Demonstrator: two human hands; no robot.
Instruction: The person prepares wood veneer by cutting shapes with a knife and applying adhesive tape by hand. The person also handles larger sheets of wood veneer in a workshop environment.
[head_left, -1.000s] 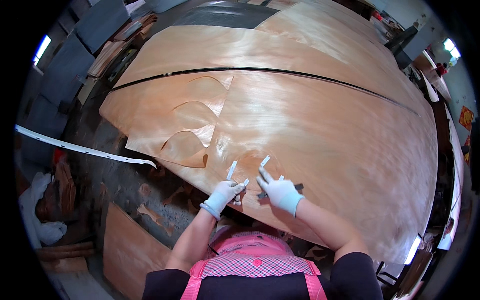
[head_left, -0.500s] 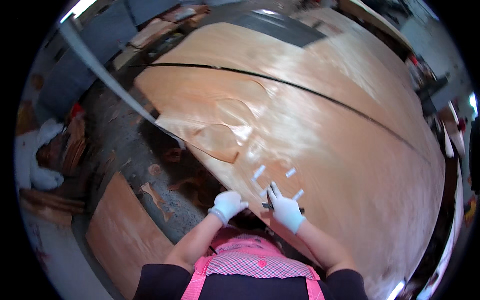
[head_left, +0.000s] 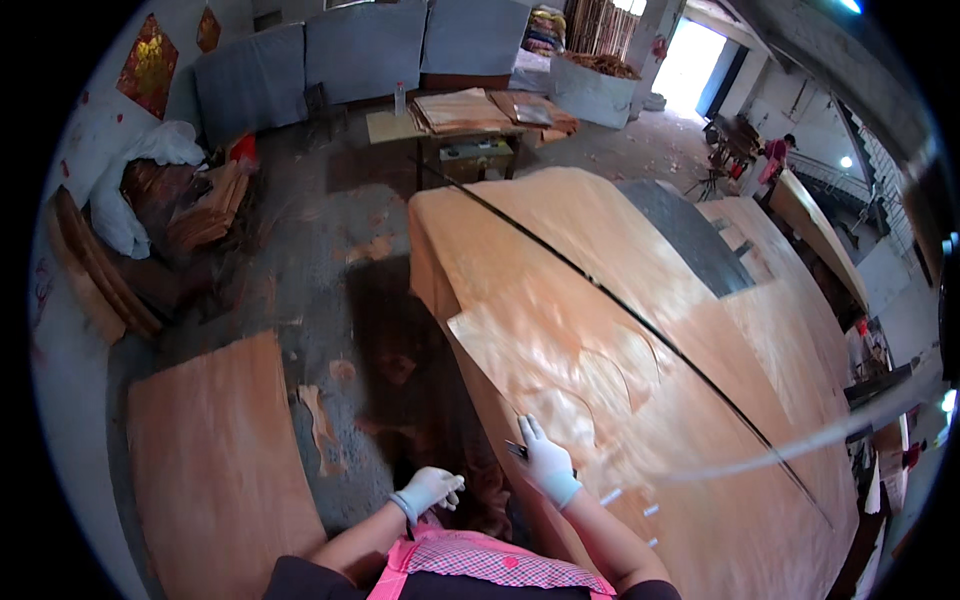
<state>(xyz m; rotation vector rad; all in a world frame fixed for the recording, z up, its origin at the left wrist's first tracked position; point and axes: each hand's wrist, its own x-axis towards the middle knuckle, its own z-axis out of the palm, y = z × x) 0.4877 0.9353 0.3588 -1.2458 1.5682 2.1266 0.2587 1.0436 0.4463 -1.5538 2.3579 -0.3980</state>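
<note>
My right hand (head_left: 548, 466), in a white glove, lies over the near left edge of a large tan leather sheet (head_left: 700, 420). Its fingers point ahead along the sheet, and a slim dark tool (head_left: 516, 450) sticks out from under them. The tool's kind is hidden by the hand. Just ahead, curved outlines (head_left: 600, 370) show in the leather's shiny, rippled surface. Beside my right wrist are small white strips (head_left: 612, 496). My left hand (head_left: 432, 490), also gloved, hovers off the sheet's edge with fingers curled in; nothing shows in it.
A long dark rod (head_left: 594, 282) crosses the sheet diagonally. A dark grey panel (head_left: 680, 230) lies at its far side. Left on the floor are a flat tan sheet (head_left: 215, 430) and scraps (head_left: 318, 420). A table (head_left: 390, 127) with stacked leather stands behind. Far right, a person (head_left: 775, 155) bends over.
My view has swung up and left, showing more of the room. My right hand has moved from beside the white strips toward the curved outlines, tool still in it. My left hand stays near the edge.
</note>
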